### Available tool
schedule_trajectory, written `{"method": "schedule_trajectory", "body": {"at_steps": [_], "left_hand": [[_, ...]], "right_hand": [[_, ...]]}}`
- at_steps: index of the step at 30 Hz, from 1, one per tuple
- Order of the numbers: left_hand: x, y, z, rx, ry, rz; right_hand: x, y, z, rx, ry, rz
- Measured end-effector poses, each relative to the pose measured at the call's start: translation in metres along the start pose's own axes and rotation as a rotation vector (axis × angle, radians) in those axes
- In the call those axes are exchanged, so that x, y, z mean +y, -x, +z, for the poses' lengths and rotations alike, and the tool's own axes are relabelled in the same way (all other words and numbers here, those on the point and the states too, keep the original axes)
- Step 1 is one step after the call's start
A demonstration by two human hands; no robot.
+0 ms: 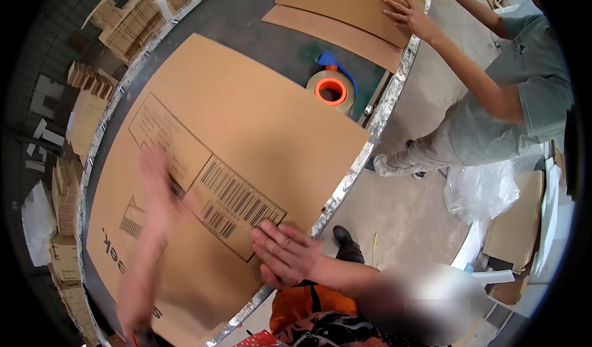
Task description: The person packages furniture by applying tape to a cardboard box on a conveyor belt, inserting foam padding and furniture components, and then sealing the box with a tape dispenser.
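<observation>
1. Large brown carton [237,122]: lies on the dark worktop [240,17], from the centre of the view out toward 9 o'clock; a printed barcode panel [240,199] shows on its upper face.
2. Left hand [159,186]: at 9 o'clock, over the carton's printed face; motion blur hides the fingers, so whether they are spread or pressed together, and whether they touch the cardboard, cannot be told.
3. Right hand [285,254]: at 6 o'clock, palm down on the carton at the lower corner of the barcode panel, near the worktop's metal edge; fingers close together and slightly bent, pinching nothing.
4. Tape dispenser [318,92]: at 1 o'clock, on the worktop just beyond the carton; orange core, blue handle.
5. Second carton [339,4]: between 12 and 1 o'clock, with a co-worker's hand [414,20] against its side.
6. Co-worker [530,78]: at 2 o'clock, standing beside the worktop in a grey-green shirt.
7. Clear plastic sheeting [484,190]: just past 3 o'clock, bunched near the floor.
</observation>
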State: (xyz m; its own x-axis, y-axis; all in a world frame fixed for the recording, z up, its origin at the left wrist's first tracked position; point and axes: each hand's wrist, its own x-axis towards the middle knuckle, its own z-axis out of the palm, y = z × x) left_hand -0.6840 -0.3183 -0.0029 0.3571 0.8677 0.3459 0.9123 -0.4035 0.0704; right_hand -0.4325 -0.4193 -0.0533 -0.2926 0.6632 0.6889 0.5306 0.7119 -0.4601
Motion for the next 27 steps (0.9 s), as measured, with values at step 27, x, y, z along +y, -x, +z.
{"method": "schedule_trajectory", "body": {"at_steps": [27], "left_hand": [[0.146,0.080,-0.055,-0.438,0.025,-0.084]], "right_hand": [[0.221,0.000,-0.191,0.387,-1.200,1.191]]}}
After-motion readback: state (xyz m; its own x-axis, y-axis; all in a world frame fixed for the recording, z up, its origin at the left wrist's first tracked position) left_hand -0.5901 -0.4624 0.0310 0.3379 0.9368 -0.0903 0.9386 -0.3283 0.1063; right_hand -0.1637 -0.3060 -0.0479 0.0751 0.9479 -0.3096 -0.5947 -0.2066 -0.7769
